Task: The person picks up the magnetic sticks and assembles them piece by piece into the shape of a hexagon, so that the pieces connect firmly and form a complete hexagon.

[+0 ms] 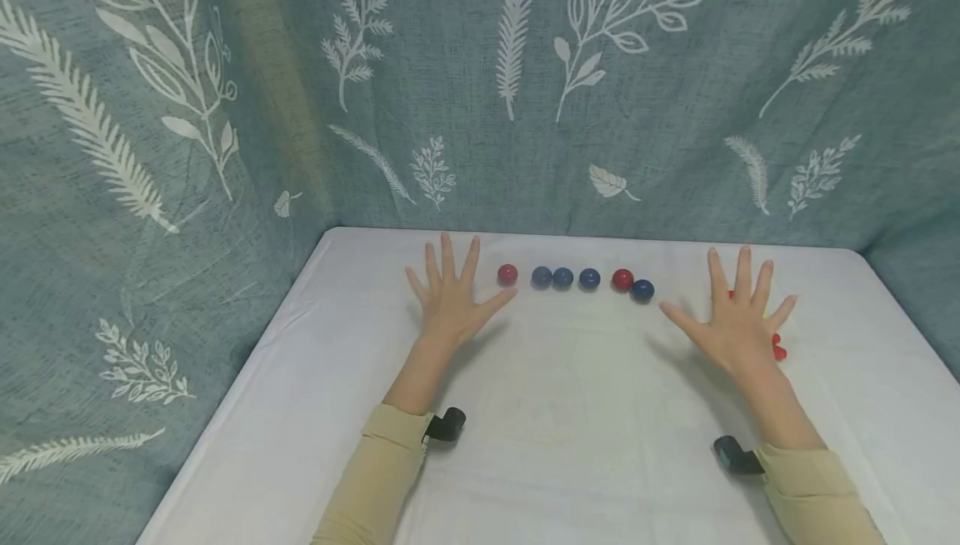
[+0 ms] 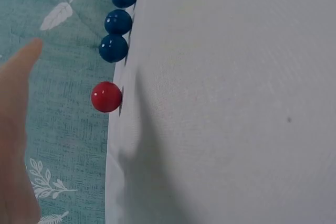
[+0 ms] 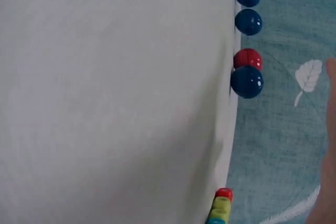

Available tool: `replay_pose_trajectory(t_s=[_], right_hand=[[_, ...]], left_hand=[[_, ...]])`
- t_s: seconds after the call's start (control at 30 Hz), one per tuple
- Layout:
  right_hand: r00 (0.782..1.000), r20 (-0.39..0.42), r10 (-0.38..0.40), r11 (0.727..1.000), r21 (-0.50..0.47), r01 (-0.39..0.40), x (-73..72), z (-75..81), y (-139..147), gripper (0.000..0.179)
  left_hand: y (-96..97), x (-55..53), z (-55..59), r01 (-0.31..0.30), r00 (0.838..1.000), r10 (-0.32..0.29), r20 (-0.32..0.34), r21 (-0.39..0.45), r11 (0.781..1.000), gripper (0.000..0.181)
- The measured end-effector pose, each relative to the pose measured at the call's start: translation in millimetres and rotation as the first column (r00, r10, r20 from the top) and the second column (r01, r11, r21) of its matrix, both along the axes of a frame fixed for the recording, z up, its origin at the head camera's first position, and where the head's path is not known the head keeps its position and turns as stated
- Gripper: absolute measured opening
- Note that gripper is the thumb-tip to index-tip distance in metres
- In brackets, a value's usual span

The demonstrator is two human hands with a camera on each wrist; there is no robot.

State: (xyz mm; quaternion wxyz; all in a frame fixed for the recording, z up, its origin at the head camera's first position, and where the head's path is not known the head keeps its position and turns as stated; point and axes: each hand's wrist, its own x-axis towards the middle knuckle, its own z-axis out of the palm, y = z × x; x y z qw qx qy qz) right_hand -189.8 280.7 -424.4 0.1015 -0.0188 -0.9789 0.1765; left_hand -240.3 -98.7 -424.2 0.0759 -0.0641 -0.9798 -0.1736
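Observation:
My left hand (image 1: 448, 307) is held over the white table with its fingers spread, holding nothing. Just right of its fingers sits a shiny red ball (image 1: 507, 275). Three blue balls (image 1: 562, 278) come after it along the far edge, followed by a second red ball (image 1: 622, 280) with another blue ball (image 1: 642, 291) close against it. My right hand (image 1: 737, 328), also spread and holding nothing, is over the table's right side. It partly hides a small toy with red knobs (image 1: 780, 353); the right wrist view shows a red, yellow and blue piece (image 3: 221, 205).
A white cloth covers the table (image 1: 555, 445). Behind it and at the sides hangs a green-blue curtain (image 1: 465, 95) with white leaf prints. Dark wrist cameras (image 1: 447, 424) stick out from both sleeves.

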Motion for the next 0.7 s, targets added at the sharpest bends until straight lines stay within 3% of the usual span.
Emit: replay_pose_trajectory(t_s=[0.2,0.33,0.4,0.5,0.7], right_hand=[[1.000,-0.008,0.007,0.994,-0.109,-0.008,-1.2,-0.8,4.9,0.105],[1.000,-0.026,0.005,0.981,-0.194,-0.010,-2.1,-0.2,9.8,0.102],[0.999,-0.034,0.006,0.972,-0.236,-0.014,-2.1,1.1,12.7,0.100],[0.999,-0.040,0.009,0.953,-0.301,-0.021,-0.6,4.1,17.3,0.094],[0.999,-0.040,0.010,0.934,-0.356,-0.024,2.3,6.9,28.9,0.083]], left_hand=[[2.7,-0.5,0.9,0.053,0.997,-0.047,-0.060,0.107,0.993,0.096],[5.5,-0.5,0.5,0.110,0.990,-0.084,-0.113,0.252,0.962,0.087],[7.0,-1.2,-0.6,0.146,0.985,-0.104,-0.138,0.344,0.928,0.080],[9.6,-2.0,-2.1,0.202,0.975,-0.130,-0.181,0.472,0.858,0.070],[18.0,-4.6,-4.1,0.294,0.952,-0.168,-0.255,0.609,0.737,0.050]])
